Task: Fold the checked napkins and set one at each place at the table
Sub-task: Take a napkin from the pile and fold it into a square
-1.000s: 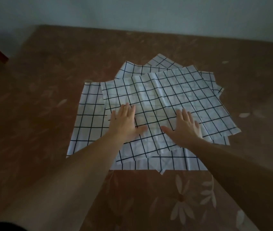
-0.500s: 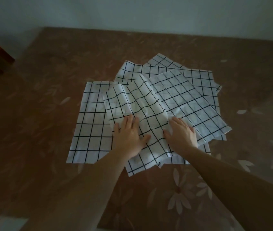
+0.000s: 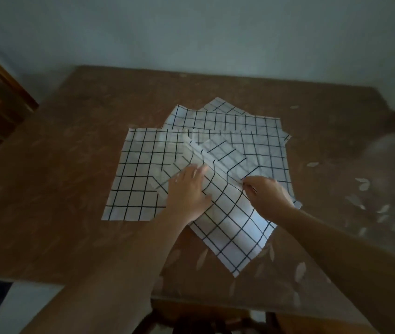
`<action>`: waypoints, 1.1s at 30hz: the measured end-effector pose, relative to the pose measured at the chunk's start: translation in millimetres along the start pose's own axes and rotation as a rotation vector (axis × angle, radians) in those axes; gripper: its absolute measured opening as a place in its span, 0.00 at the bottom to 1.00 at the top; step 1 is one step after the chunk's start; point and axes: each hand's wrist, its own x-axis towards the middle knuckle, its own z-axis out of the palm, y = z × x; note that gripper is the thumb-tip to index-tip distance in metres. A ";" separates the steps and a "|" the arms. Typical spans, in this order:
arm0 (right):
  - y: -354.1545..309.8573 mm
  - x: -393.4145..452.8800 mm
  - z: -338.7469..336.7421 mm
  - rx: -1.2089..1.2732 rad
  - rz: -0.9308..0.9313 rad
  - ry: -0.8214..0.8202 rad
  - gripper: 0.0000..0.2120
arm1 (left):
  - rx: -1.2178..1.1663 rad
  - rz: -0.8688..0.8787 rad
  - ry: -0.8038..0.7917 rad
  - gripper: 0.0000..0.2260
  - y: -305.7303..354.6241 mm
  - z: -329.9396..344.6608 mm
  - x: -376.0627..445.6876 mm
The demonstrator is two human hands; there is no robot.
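Head view: centre frame, the left hand (image 3: 188,194) lies flat on the top napkin (image 3: 235,220), anchoring it. The right hand (image 3: 265,195) apparently pinches its fold, though blurred, to draw it off the pile (image 3: 141,174) on the table (image 3: 71,189).

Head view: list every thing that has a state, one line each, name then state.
top napkin: bunched into ridges, near corner past the table edge, not yet folded
left napkin: flat, unfolded
napkins behind: flat, fanned, overlapping
left hand: fingers straight, presses the top napkin
right hand: pinches a ridge of the top napkin
table: no napkin set at a place yet
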 end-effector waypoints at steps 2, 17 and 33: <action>-3.5 -10.8 -27.3 -0.025 -0.040 -0.012 0.13 | 0.022 0.105 0.061 0.36 13.9 -23.8 7.4; 12.5 -58.9 -157.8 0.047 -0.020 0.003 0.12 | 0.062 0.131 -0.234 0.09 78.1 -152.8 16.2; -7.1 -60.6 -212.6 0.227 0.047 -0.092 0.12 | -0.733 -0.026 -0.207 0.10 97.1 -194.3 -4.3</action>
